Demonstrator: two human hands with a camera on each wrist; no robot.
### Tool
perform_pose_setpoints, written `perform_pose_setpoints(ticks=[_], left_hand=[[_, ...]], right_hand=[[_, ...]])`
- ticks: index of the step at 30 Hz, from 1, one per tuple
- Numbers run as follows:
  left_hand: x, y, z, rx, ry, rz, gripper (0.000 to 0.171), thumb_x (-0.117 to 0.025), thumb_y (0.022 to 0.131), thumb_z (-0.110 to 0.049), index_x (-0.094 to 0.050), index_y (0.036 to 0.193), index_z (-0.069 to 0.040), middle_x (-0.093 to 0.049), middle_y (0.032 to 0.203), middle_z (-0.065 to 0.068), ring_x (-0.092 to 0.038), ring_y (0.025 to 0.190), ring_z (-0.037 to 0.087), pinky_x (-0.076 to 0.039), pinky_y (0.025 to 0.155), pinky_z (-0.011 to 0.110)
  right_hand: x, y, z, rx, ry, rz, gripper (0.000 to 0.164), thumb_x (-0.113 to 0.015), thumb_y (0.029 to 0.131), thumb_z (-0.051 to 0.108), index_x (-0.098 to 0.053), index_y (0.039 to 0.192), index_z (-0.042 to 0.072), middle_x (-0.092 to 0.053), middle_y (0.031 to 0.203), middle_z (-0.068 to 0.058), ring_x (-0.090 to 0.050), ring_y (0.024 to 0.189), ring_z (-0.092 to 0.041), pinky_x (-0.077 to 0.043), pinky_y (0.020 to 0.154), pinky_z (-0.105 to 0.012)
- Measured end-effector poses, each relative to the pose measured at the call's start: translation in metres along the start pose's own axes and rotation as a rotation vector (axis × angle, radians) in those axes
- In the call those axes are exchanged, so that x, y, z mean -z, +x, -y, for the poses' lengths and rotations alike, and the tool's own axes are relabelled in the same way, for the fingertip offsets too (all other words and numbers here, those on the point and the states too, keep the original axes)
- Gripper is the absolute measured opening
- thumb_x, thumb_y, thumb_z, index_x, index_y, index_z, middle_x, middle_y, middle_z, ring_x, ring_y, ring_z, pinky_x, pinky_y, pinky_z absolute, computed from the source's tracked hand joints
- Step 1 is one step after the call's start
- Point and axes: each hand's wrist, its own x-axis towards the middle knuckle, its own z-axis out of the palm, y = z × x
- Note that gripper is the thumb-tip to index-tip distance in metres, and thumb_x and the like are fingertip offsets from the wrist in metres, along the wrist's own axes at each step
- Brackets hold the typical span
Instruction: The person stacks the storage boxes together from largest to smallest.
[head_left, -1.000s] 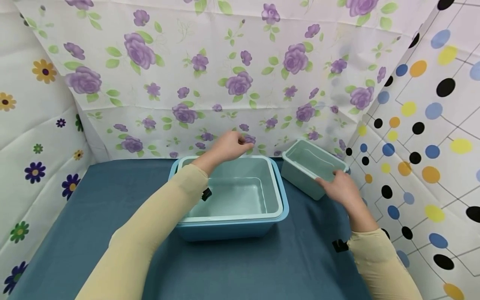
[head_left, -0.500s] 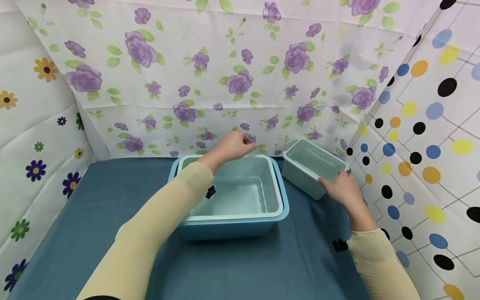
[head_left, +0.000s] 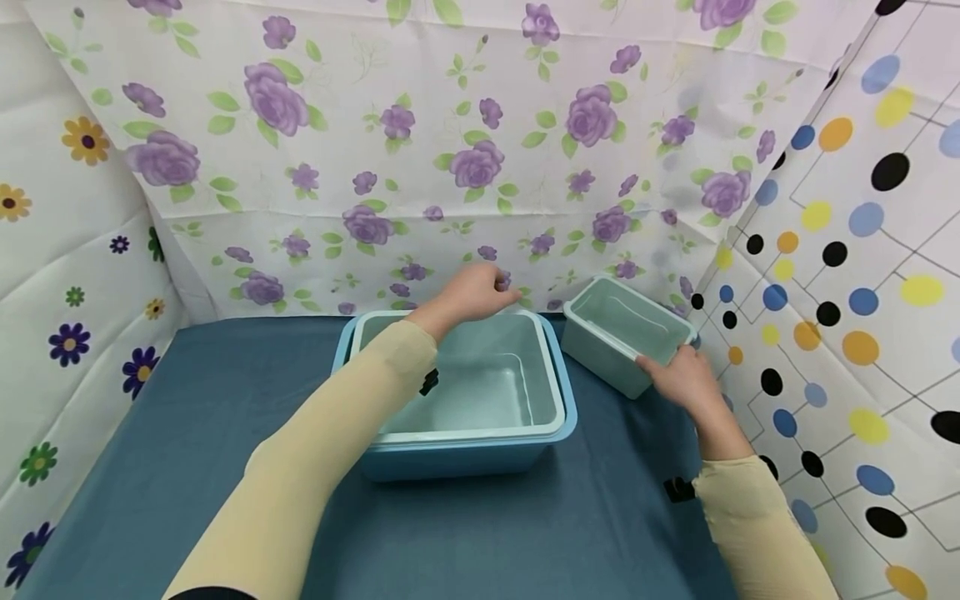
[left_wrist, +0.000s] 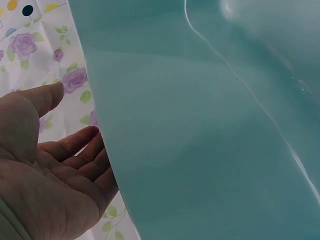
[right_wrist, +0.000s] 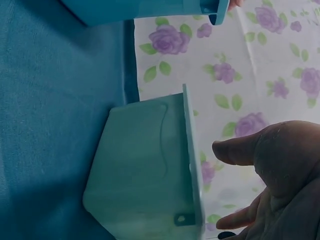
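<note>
A pale green bin [head_left: 480, 392] sits nested inside a larger blue bin [head_left: 457, 465] on the cloth. My left hand [head_left: 474, 293] is over the far rim, its arm crossing the bins. The left wrist view shows the palm and loosely bent fingers [left_wrist: 82, 147] beside the green bin's wall [left_wrist: 165, 125], thumb apart. To the right stands a smaller green bin [head_left: 596, 354]. My right hand [head_left: 684, 379] is at its near right corner; in the right wrist view its thumb [right_wrist: 235, 151] is spread, apart from the rim. Neither hand grips anything.
Dark blue cloth [head_left: 480, 537] covers the table. A purple-rose curtain [head_left: 315, 167] hangs right behind the bins. A dotted sheet [head_left: 840, 275] rises close to the right hand, and a flowered sheet [head_left: 75, 275] borders the left side.
My left hand has drifted slightly to the right along the far rim. The right hand and all the bins stay nearly in place.
</note>
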Motion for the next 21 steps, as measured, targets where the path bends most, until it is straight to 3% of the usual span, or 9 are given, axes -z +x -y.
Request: perform_pose_setpoints(ticks=[4,8,11,13,16,21], left_hand=[[-0.001,0.005,0.0,0.017,0.019,0.018,0.055,-0.068,0.111,-0.046,-0.043,0.072,-0.017,-0.034,0.061,-0.004,-0.029,0.055,0.013,-0.029,0.055,0.031],[-0.003,0.009,0.0,0.035,0.012,0.038,0.048,-0.068,0.111,-0.046,-0.054,0.08,-0.013,-0.042,0.067,0.0,-0.034,0.058,0.016,-0.033,0.059,0.034],[-0.005,0.011,-0.002,0.026,0.013,0.032,0.041,-0.068,0.111,-0.046,-0.073,0.107,-0.005,-0.069,0.091,0.009,-0.059,0.074,0.019,-0.052,0.075,0.037],[-0.007,0.012,-0.003,0.016,0.011,0.039,0.049,-0.067,0.111,-0.046,-0.074,0.127,-0.001,-0.075,0.119,0.019,-0.07,0.097,0.028,-0.058,0.095,0.044],[-0.011,0.013,-0.005,0.011,-0.001,0.043,0.059,-0.066,0.111,-0.046,-0.067,0.145,0.002,-0.067,0.147,0.024,-0.069,0.125,0.037,-0.054,0.112,0.051],[-0.016,0.015,-0.007,0.037,-0.006,0.067,0.064,-0.066,0.112,-0.047,-0.061,0.153,0.003,-0.064,0.153,0.024,-0.066,0.133,0.039,-0.053,0.112,0.052]], right_hand=[[-0.003,0.001,-0.004,0.027,0.027,-0.011,0.096,-0.053,0.112,0.061,-0.038,0.157,-0.023,-0.05,0.146,-0.05,-0.058,0.128,-0.063,-0.052,0.099,-0.072],[-0.004,0.002,-0.008,0.013,0.058,0.007,0.097,-0.052,0.112,0.062,-0.036,0.159,-0.022,-0.052,0.146,-0.049,-0.059,0.128,-0.062,-0.053,0.098,-0.07],[-0.004,0.002,-0.009,0.002,0.078,0.019,0.098,-0.052,0.112,0.063,-0.035,0.16,-0.02,-0.052,0.147,-0.048,-0.059,0.129,-0.062,-0.053,0.098,-0.07],[-0.004,0.002,-0.009,0.0,0.09,0.02,0.096,-0.052,0.112,0.062,-0.036,0.16,-0.019,-0.052,0.148,-0.047,-0.059,0.129,-0.061,-0.053,0.098,-0.07],[-0.004,0.002,-0.009,0.003,0.109,0.028,0.094,-0.052,0.113,0.061,-0.035,0.162,-0.018,-0.05,0.151,-0.046,-0.057,0.132,-0.061,-0.052,0.101,-0.07],[-0.004,0.002,-0.009,0.029,0.121,0.051,0.093,-0.051,0.114,0.059,-0.032,0.165,-0.016,-0.044,0.159,-0.045,-0.051,0.139,-0.063,-0.047,0.108,-0.073]])
